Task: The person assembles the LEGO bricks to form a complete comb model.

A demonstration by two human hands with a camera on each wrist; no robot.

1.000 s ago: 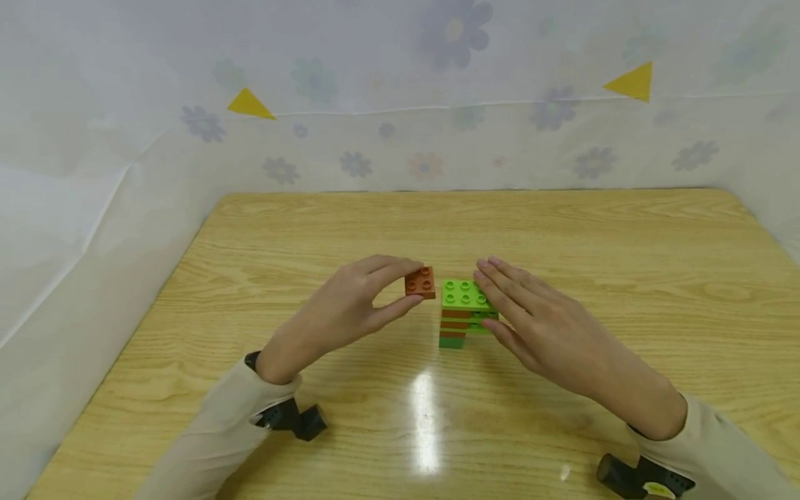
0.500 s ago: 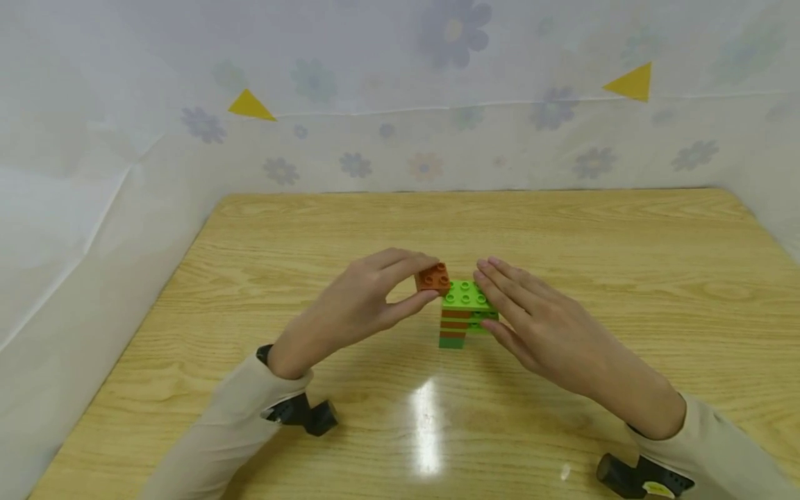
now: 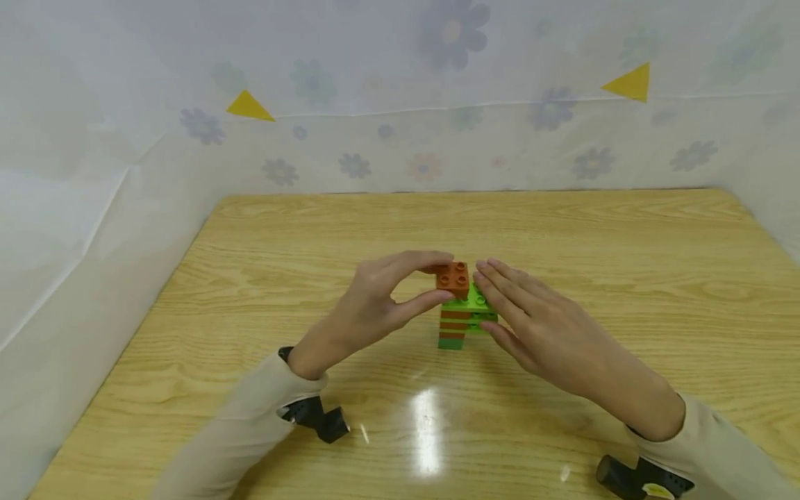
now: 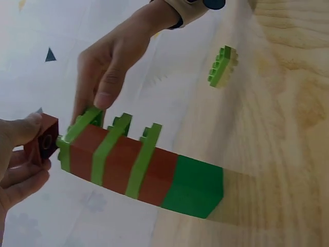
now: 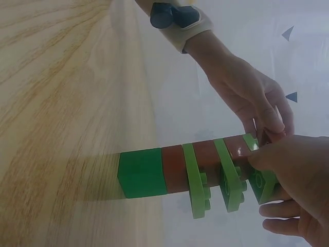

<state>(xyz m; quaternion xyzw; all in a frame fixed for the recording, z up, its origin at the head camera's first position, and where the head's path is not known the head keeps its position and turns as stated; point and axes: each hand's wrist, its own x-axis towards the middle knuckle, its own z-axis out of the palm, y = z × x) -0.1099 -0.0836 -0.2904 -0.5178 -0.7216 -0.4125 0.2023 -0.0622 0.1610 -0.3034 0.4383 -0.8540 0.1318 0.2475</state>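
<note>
In the head view my left hand (image 3: 387,298) pinches a reddish-brown toy brick (image 3: 454,280) between thumb and fingers, over the left part of the tower's top. The left wrist view shows this brown brick (image 4: 47,136) tilted, its hollow underside close to the top studs. The tower of toy bricks (image 4: 123,154) stands upright, with a dark green brick (image 4: 193,188) at its base and brown bricks alternating with light green plates above. The plates overhang on one side. My right hand (image 3: 550,326) holds the tower's upper right end, thumb on the near side and fingers on the far side.
A loose light green brick (image 4: 222,67) lies on the wooden table (image 3: 312,229), seen in the left wrist view. Behind the table hangs a white flowered sheet (image 3: 387,149) with yellow triangles. Each wrist carries a black camera (image 3: 315,417).
My left hand has moved right with the brown brick, from beside the tower to over its top left part. The right hand and the tower have stayed in place.
</note>
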